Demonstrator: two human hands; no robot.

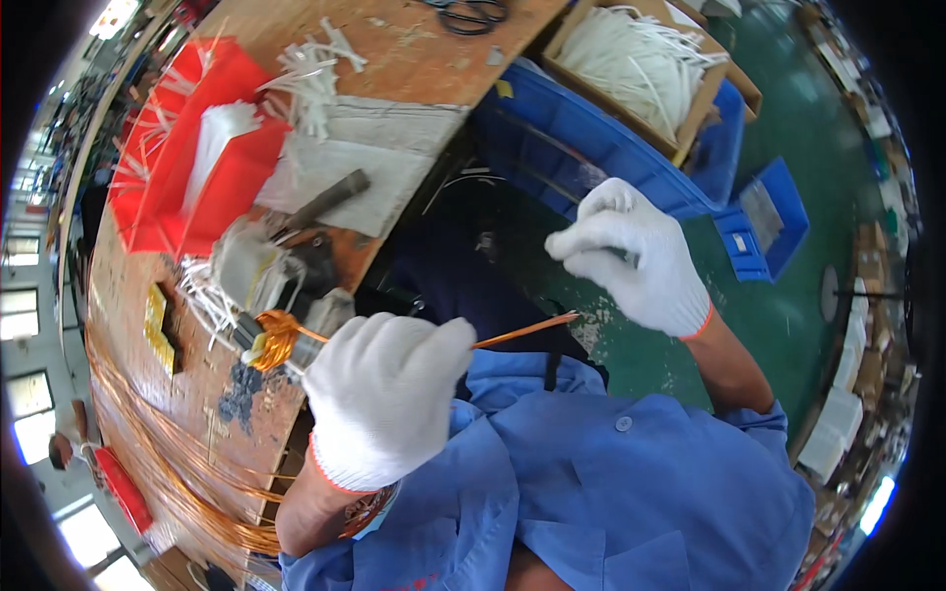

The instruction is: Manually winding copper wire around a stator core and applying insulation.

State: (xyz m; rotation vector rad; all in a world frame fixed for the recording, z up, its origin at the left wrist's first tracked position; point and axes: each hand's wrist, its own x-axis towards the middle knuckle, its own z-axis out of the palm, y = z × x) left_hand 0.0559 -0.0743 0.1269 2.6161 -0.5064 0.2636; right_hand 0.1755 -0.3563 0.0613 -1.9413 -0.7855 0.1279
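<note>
My left hand [389, 399], in a white knit glove, is closed around a bundle of copper-coloured wires [522, 332]. The frayed end of the bundle sticks out to the right, past the thumb. On the other side of this hand, a wound copper coil [276, 341] sits at the table edge by a dark fixture. My right hand [636, 256], gloved too, is raised to the right, apart from the wire end. Its fingers are curled in toward the thumb in a pinch; whatever may be between the tips is too small to make out.
Red bins [197, 163] with white sleeves stand on the worn wooden table, near a hammer-like tool [325, 202]. Long copper wires [187, 463] trail along the left. Scissors [471, 14] lie at the back. A carton of white tubes [641, 64] rests on a blue crate [552, 133].
</note>
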